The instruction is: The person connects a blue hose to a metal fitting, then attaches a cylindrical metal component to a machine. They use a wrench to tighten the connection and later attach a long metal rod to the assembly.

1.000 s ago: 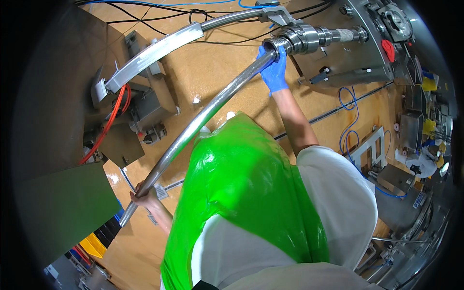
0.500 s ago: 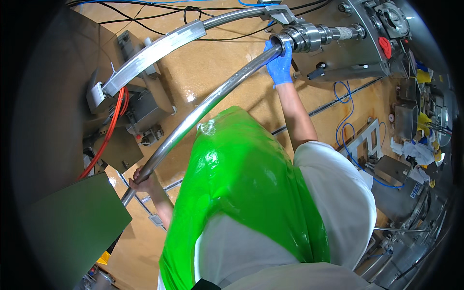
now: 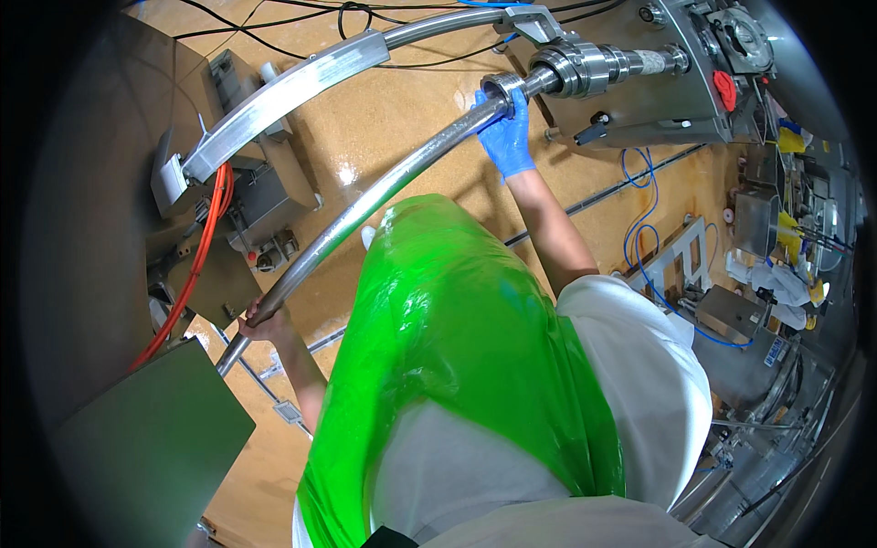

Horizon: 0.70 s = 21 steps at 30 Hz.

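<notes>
A long, shiny steel pipe (image 3: 365, 203) slants from the lower left to the upper middle. Its upper end has a wide metal collar (image 3: 502, 86). My right hand (image 3: 505, 139), in a blue glove, is closed around the pipe right at this collar. Farther down, my bare left hand (image 3: 262, 322) wraps round the same pipe near its lower end. A stepped steel fitting (image 3: 577, 67) juts out from the machine at the upper right. Between collar and fitting a narrower metal neck (image 3: 541, 80) shows; whether it runs on inside the pipe is hidden.
A curved metal rail (image 3: 292, 105) arches over the far left side. Orange hoses (image 3: 196, 274) hang below it, beside steel housings. A flat metal panel (image 3: 160, 438) stands close at lower left. Blue tubing (image 3: 639, 247) and a grey frame (image 3: 676, 260) lie on the floor at right.
The collar and my right hand have moved left, away from the fitting, and the narrower neck now shows between them. My left hand stays closed on the pipe.
</notes>
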Each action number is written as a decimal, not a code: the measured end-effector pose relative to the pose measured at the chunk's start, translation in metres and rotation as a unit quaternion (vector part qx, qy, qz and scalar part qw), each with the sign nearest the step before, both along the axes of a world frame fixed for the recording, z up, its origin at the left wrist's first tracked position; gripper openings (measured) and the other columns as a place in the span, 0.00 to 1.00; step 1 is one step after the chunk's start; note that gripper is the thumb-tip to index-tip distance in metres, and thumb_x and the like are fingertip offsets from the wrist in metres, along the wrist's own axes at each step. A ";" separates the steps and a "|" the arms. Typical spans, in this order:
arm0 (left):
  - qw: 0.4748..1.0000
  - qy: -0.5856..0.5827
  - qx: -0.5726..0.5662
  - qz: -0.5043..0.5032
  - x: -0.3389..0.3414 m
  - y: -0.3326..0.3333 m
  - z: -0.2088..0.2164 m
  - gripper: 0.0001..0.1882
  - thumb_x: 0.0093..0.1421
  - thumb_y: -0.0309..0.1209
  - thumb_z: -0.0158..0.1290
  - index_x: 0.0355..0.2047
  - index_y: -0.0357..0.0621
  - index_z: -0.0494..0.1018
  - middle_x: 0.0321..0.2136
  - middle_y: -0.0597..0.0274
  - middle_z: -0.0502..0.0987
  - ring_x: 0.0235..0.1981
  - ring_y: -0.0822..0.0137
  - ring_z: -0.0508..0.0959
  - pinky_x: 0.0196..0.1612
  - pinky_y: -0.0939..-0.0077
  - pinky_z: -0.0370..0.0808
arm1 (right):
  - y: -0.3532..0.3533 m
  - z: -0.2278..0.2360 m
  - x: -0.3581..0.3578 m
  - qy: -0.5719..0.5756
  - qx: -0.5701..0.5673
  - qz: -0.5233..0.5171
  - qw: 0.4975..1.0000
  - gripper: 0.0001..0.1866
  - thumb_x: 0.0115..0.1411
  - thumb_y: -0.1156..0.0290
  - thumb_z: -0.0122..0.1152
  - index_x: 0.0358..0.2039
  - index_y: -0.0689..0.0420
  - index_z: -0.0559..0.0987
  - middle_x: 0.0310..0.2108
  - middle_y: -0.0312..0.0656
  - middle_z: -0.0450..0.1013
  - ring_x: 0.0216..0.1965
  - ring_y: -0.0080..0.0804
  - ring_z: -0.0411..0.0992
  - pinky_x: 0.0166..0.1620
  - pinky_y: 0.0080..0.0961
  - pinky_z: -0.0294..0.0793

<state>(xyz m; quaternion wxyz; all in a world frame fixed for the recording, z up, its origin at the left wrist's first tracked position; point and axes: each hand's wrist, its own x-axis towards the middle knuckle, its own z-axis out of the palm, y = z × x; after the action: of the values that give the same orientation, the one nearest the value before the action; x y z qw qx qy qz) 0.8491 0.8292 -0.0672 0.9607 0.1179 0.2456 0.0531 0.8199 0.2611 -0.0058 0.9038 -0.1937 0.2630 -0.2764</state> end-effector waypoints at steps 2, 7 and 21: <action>1.000 0.007 0.002 0.011 -0.003 0.000 -0.003 0.13 0.45 0.37 0.56 0.12 0.51 0.65 0.12 0.71 0.66 0.20 0.70 0.70 0.33 0.72 0.71 | -0.005 0.003 -0.001 0.019 0.001 0.015 1.000 0.26 0.54 0.48 0.59 0.45 0.54 0.74 0.39 0.40 0.72 0.41 0.35 0.70 0.48 0.34 0.70; 0.999 0.044 -0.003 0.027 -0.011 -0.007 0.007 0.14 0.44 0.38 0.57 0.11 0.51 0.65 0.12 0.71 0.66 0.19 0.70 0.70 0.32 0.73 0.71 | -0.022 -0.007 0.001 0.051 -0.022 -0.020 0.998 0.36 0.53 0.39 0.57 0.49 0.57 0.70 0.46 0.45 0.69 0.47 0.39 0.68 0.54 0.38 0.66; 0.990 0.110 0.067 0.054 -0.016 -0.008 0.050 0.15 0.45 0.42 0.52 0.10 0.52 0.63 0.09 0.70 0.66 0.17 0.67 0.72 0.32 0.67 0.74 | -0.060 -0.023 0.014 0.089 -0.065 -0.111 0.988 0.55 0.44 0.18 0.31 0.48 0.59 0.71 0.42 0.48 0.70 0.41 0.39 0.68 0.46 0.33 0.70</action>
<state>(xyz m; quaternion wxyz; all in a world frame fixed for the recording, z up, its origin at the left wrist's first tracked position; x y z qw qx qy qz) 0.8334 0.8217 -0.0176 0.9135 0.1740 0.3515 0.1079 0.8334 0.2007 -0.0284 0.8264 -0.2453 0.3434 -0.3729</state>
